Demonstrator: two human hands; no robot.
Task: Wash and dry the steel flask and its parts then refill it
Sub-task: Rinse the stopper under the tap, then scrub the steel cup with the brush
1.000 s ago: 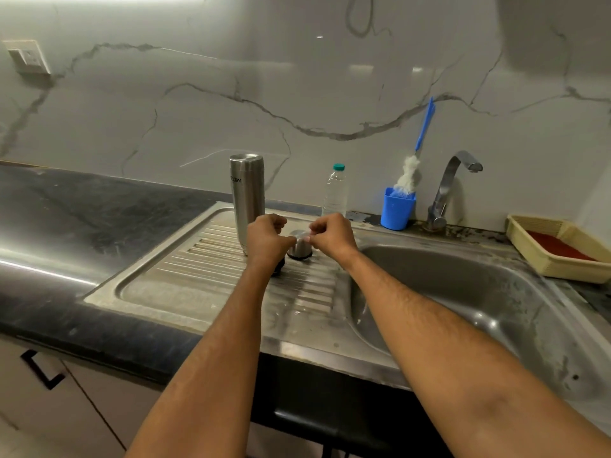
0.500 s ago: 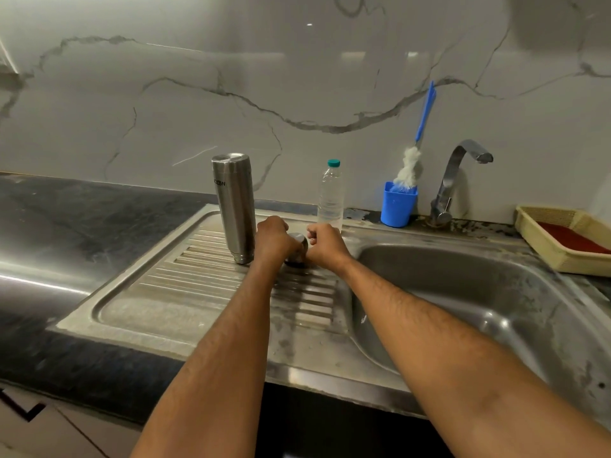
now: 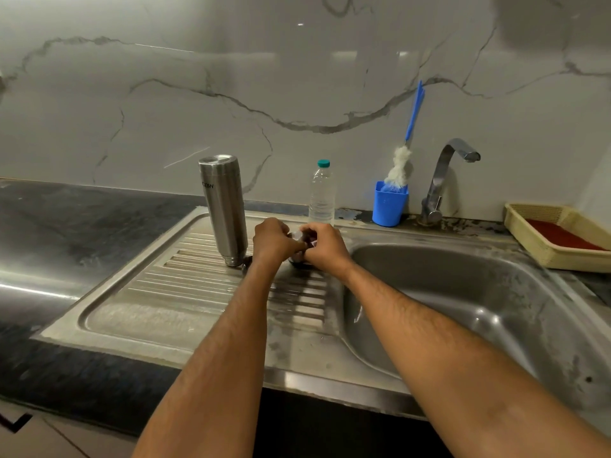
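Steel flask (image 3: pixel 224 209) stands upside down on the ribbed drainboard (image 3: pixel 165 292) of the sink (image 3: pixel 463 309), its mouth down on the ribs and its flat base up, so I judge that the body is already washed and is left to drain. It is just beside the left hand (image 3: pixel 272 241), on its outer side, and neither hand touches it. The two forearms reach forward over the front edge of the sink and the hands meet at the back of the drainboard, close to the basin. Both hands are curled, with fingers closed around a small part between them, the flask cap (image 3: pixel 299 251), which looks like shiny metal above and dark below; most of it is hidden, so I cannot tell whether it is one piece or two. The right hand (image 3: pixel 325 247) pinches it from the basin side and the left hand holds it from the flask side. The step in hand seems to be the handling of the small parts, perhaps drying or joining them. The next move, I think, needs a firm hold on this part with one hand, so that the other becomes free to take the flask and turn it upright. Behind the hands stands a plastic water bottle (image 3: pixel 321 193), probably for the refill, and further right a blue cup (image 3: pixel 388 208) with a bottle brush (image 3: pixel 401 163), then the tap (image 3: pixel 443 180).
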